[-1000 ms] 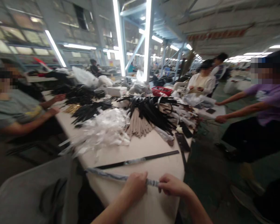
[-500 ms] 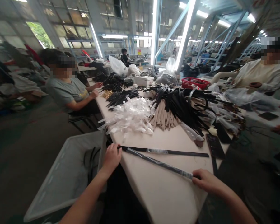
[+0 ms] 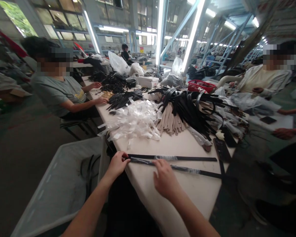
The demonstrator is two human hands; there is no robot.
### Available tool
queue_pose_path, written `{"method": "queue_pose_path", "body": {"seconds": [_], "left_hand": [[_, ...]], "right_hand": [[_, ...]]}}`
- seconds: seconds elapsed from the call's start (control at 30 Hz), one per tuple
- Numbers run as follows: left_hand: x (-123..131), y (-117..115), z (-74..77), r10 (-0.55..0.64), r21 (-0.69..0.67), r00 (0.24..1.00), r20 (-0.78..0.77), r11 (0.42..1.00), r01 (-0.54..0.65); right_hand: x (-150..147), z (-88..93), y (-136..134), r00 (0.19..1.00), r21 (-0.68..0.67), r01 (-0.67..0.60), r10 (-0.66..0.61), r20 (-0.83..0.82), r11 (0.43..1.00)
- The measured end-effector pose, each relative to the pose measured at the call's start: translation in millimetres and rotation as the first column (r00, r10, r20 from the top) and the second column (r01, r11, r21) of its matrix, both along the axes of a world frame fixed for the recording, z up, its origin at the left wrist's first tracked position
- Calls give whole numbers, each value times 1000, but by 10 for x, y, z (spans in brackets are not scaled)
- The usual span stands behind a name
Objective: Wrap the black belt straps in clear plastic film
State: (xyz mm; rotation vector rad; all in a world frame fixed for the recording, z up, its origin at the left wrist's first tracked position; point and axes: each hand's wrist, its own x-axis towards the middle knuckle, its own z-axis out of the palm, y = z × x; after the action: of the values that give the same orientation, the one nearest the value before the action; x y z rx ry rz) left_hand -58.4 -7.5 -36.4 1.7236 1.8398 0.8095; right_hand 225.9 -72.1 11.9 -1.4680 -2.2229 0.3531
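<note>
Two long black straps lie side by side on the table. The farther strap (image 3: 197, 159) has clear plastic round its middle. Clear plastic film also covers much of the nearer strap (image 3: 209, 174), whose black right end lies bare by the table edge. At the left ends of both straps, my left hand (image 3: 118, 163) has thumb and fingers closed on the nearer one. My right hand (image 3: 164, 177) rests across the nearer strap left of its middle, fingertips on the film and thumb apart from them. Whatever lies under those fingers is hidden.
White plastic strips (image 3: 138, 121), beige strips (image 3: 171, 121) and black straps (image 3: 187, 108) are heaped beyond. A phone (image 3: 222, 149) lies at the right edge. A grey bin (image 3: 56, 164) stands lower left. One person (image 3: 56, 92) sits left; another (image 3: 263, 79) is at right.
My right hand has let go of the nearer strap's right end and moved left along it. That strap now lies closer to the farther one. My left hand stays at the left ends.
</note>
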Motion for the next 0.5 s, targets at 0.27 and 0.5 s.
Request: {"method": "queue_pose_path", "body": {"seconds": [0.27, 0.5], "left_hand": [[-282, -366, 466, -54, -23, 960, 276, 998, 63], [-927, -488, 541, 257, -13, 828, 498, 957, -289]], "right_hand": [[-1350, -62, 364, 980, 57, -174, 168, 103, 983], [-100, -65, 367, 953, 58, -88, 67, 294, 994]]}}
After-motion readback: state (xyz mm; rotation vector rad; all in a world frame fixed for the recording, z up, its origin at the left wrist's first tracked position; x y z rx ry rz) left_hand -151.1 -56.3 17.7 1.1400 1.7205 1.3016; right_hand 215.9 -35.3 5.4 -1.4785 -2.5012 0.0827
